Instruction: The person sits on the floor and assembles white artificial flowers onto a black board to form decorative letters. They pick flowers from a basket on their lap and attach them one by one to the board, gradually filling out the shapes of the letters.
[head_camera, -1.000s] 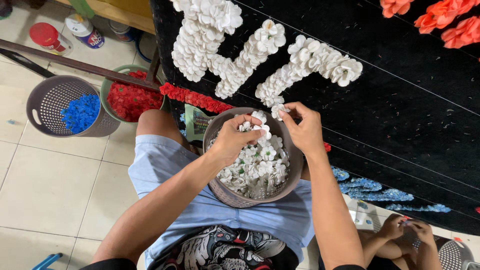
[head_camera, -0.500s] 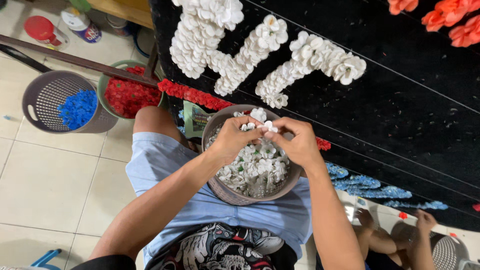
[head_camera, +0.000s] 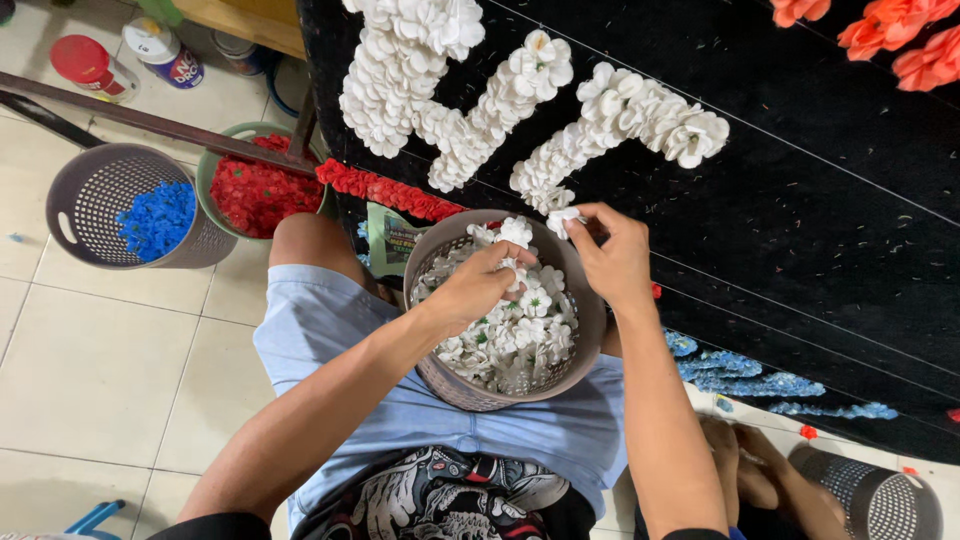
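Observation:
A grey basket (head_camera: 585, 350) full of small white paper flowers (head_camera: 515, 340) rests on my lap. My left hand (head_camera: 480, 285) reaches into it, fingers closed on a white flower at the top of the pile. My right hand (head_camera: 612, 255) pinches another white flower (head_camera: 562, 218) above the basket's far rim, just below the end of a row of white flowers (head_camera: 620, 125) fixed on a black board (head_camera: 820, 200).
To the left stand a grey basket of blue flowers (head_camera: 150, 215) and a green basket of red flowers (head_camera: 260, 190), under a dark bar (head_camera: 150, 120). A strip of red flowers (head_camera: 385, 192) edges the board. Another person's hands (head_camera: 740, 470) and a grey basket (head_camera: 880, 500) sit lower right.
My hands have come apart. The right hand moved up and right with a flower toward the board, while the left hand stayed in the basket.

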